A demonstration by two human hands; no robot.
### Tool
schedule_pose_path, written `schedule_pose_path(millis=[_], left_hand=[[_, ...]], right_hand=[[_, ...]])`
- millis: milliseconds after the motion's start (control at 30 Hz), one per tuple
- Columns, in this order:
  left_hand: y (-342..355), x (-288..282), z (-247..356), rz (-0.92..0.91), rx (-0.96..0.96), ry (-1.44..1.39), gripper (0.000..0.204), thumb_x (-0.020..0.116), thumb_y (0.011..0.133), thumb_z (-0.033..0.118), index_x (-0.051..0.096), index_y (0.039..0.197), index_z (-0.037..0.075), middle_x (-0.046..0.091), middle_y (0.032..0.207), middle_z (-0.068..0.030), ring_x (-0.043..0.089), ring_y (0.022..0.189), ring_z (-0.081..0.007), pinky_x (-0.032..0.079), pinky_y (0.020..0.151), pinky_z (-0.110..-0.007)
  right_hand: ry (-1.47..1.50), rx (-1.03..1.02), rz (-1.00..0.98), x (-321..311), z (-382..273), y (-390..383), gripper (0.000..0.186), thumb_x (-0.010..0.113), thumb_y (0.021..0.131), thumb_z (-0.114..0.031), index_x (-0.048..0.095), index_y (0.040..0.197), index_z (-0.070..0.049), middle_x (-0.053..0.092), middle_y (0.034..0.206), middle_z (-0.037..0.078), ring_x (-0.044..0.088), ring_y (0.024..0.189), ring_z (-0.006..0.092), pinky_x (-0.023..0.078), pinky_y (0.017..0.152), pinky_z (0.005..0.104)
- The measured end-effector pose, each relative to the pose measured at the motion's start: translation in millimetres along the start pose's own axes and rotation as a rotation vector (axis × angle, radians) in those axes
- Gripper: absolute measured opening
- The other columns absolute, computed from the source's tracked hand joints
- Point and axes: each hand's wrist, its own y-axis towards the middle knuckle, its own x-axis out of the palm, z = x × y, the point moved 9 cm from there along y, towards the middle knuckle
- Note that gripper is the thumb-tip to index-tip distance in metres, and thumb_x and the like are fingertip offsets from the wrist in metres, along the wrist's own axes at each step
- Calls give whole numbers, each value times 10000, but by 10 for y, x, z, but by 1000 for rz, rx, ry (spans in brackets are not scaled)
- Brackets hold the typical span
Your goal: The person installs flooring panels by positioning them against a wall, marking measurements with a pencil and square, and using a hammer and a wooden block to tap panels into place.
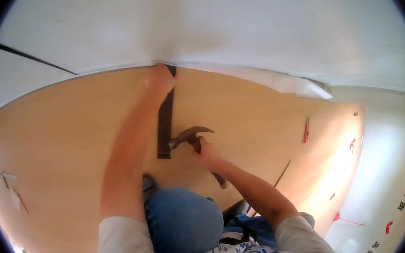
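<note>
Straight out, the left arm reaches up and slightly rightward from the lower edge, its elbow only gently bent, to bring the left hand (160, 79) near the foot of the white wall (260, 15). That hand lies across the far end of a dark bar (165, 117), with a bit of the bar showing beyond it; its fingers are blurred and partly hidden, so I cannot tell how tightly they are closed.

The right arm is bent more, its forearm slanting up and to the left across the floor (83, 137). The right hand (208, 156) is wrapped around the handle of a claw hammer (189, 134), fingers curled in close below the head, and the rest of the handle sticks out under the fist toward the body. The hammer's striking face sits at the right side of the bar's near end, the claw pointing right; whether face and bar touch is unclear.

The bar itself lies lengthwise between the wall and a bent knee in blue denim (184, 222). Off to the right, a red-handled tool (305, 131) rests on the floor.
</note>
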Motion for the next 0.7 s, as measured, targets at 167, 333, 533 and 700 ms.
schedule_pose_path(millis=[167,333,533,700], left_hand=[[83,243,678,22,18,33,690,660,924,573,614,1274,-20,706,1226,-174,699,1138,-331,586,912,-452],[121,321,909,12,28,-40,637,707,901,548,629,1265,30,752,1129,-105,734,1074,-272,615,813,-406],[103,355,674,31,50,-30,524,614,961,532,719,1096,36,758,1048,-137,751,981,-301,620,800,-438],[90,348,616,118,38,-111,316,634,936,339,758,1032,65,762,1040,-137,744,991,-293,613,779,-418]], right_hand=[[-97,-53,263,-886,374,342,403,653,903,-223,511,1218,-16,717,908,239,704,873,449,568,758,489],[-228,89,169,-877,692,594,423,616,927,-243,489,1260,-15,713,974,266,693,945,465,557,795,534],[-415,-80,-266,-311,-159,289,471,606,933,-269,488,1276,31,690,1091,307,667,1033,479,542,859,543],[-543,-126,-330,239,30,-6,530,636,919,-257,504,1347,26,686,1110,301,652,1059,487,523,930,535]])
